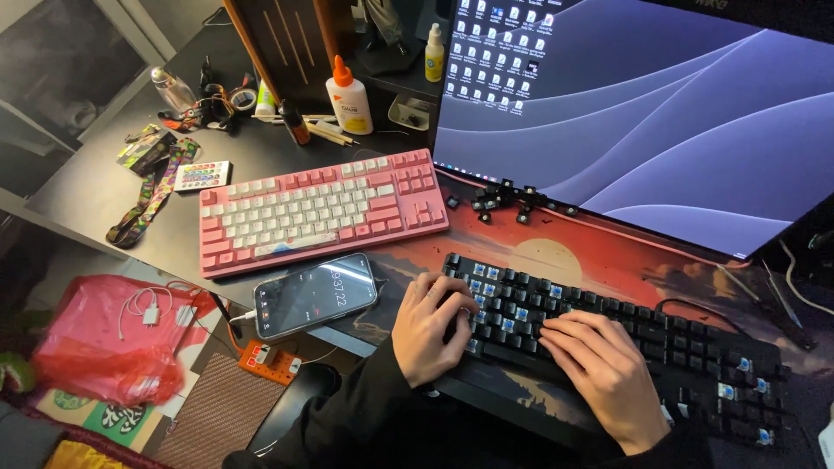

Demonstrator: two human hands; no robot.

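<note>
Keycaps (512, 198) lay loose in a scatter just below the monitor (643, 113), right of centre in the frame, well apart from the black keyboard (660, 334) they seemed to have come from. That keyboard sat at lower right on the red desk mat (608, 252), with many switches bared along its left rows and its right end. Both hands rested on it. The left hand (427, 326) curled over the keyboard's left end, fingers bent down among the switches; whether it pinched a cap could not be told. The right hand (599, 369) lay flat over the middle rows, fingers together and pressed down, holding nothing that showed.

Risks, as a judgement: a hard sideways pull could bend a bared switch stem, and a sleeve sweeping across the mat could knock the loose caps off the desk edge. The phone (314, 295), at centre just left of the left hand, overhung the desk's front edge with its cable (243, 317) trailing, so an elbow nudge might tip it down. The pink keyboard (321, 208) at upper left lay clear of the hands.
</note>
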